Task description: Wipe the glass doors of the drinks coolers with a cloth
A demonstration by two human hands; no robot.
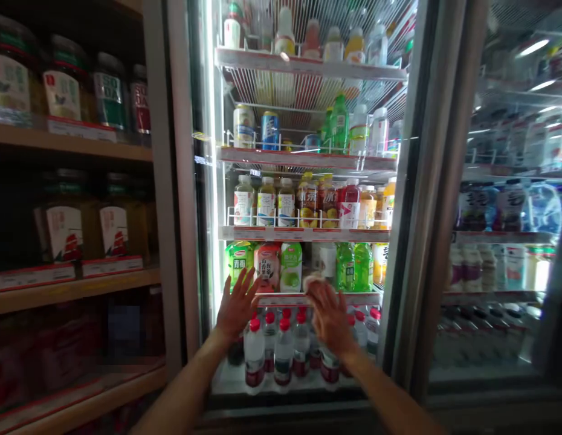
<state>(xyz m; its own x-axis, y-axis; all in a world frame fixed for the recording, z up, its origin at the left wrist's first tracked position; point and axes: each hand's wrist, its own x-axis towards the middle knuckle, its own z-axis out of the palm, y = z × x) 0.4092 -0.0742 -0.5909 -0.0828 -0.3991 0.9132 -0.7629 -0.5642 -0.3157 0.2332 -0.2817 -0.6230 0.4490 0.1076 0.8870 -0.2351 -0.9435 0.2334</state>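
Note:
My left hand is raised with its fingers apart, in front of the lower shelf of a lit drinks fridge, close to a green bottle and a reddish bottle. Nothing is in it. My right hand is closed on a pale, crumpled cloth, somewhat blurred, at the front edge of the same shelf. Just behind the hands stand a green-labelled bottle and green bottles. Below, several clear red-capped bottles stand on the fridge floor, partly hidden by my right hand.
Upper fridge shelves carry rows of bottles and cans behind low wire rails. The metal door frame and a second glass-fronted fridge are at the right. Wooden shelves with large bottles rise at the left.

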